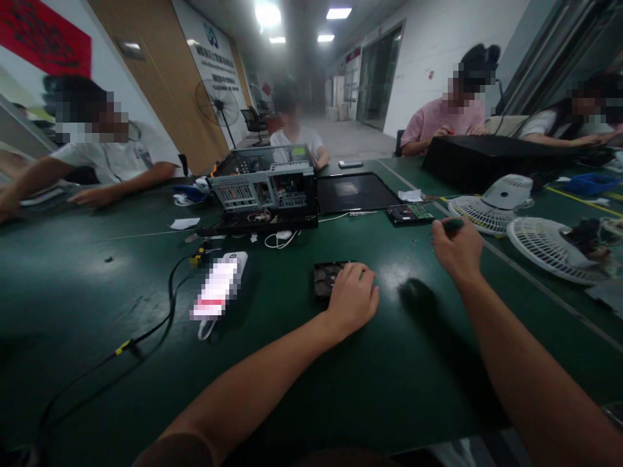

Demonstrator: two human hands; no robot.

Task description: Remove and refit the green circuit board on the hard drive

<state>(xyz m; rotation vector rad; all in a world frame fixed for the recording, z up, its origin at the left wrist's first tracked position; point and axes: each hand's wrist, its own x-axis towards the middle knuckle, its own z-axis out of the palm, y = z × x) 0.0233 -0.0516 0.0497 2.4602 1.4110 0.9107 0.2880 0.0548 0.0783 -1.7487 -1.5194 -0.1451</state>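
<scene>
My left hand (353,295) is closed over the right side of a dark, square computer fan (325,280), which rests on the green table. Its palm and fingers hide much of the fan. My right hand (457,250) is raised to the right, apart from the fan, with its fingers wrapped round a tool with a dark green handle (452,224). The tool's working end does not show clearly. Beyond the hands, a bare hard drive with a green circuit board (411,214) lies on the table.
An opened computer case (265,188) stands at the back, beside a black panel (357,192). White fan parts (549,250) lie on the right. A phone (219,285) and a black cable (170,295) are on the left. Several people sit round the table.
</scene>
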